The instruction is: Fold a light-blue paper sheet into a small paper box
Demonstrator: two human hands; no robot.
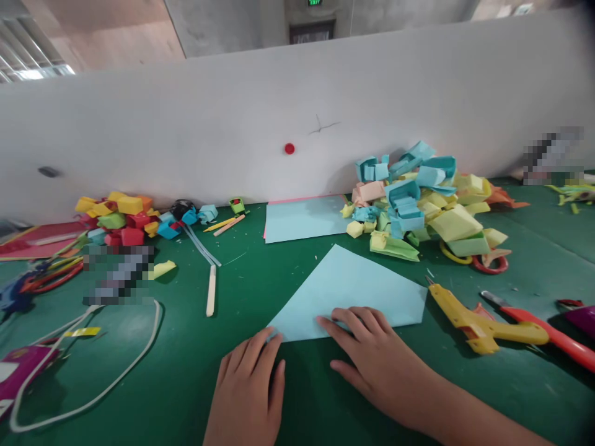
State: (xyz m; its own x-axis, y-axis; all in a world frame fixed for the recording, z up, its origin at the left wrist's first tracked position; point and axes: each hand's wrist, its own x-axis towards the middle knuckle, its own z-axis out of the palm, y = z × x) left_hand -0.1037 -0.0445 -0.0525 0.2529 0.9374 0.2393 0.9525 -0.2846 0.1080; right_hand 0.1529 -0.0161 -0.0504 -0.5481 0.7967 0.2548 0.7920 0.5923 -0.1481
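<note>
A light blue sheet of paper (353, 282), folded so that its near edge runs straight, lies on the green table in front of me. My left hand (253, 378) rests at its left corner with the fingertips pressing there and the fingers stretched out. Along the near edge, my right hand (367, 353) lies with extended fingers on the paper, its thumb apart on the table. Neither hand grips anything. A yellow glue gun (483, 316) lies just right of the paper, its nozzle close to the paper's right corner.
Behind the paper are a stack of blue sheets (302, 220) and a heap of folded paper pieces (423, 198). Colourful paper cubes (123, 217), a wooden stick (211, 291) and a white cable (134, 371) lie left. A red-handled cutter (543, 328) lies right. A white partition (209, 136) stands behind.
</note>
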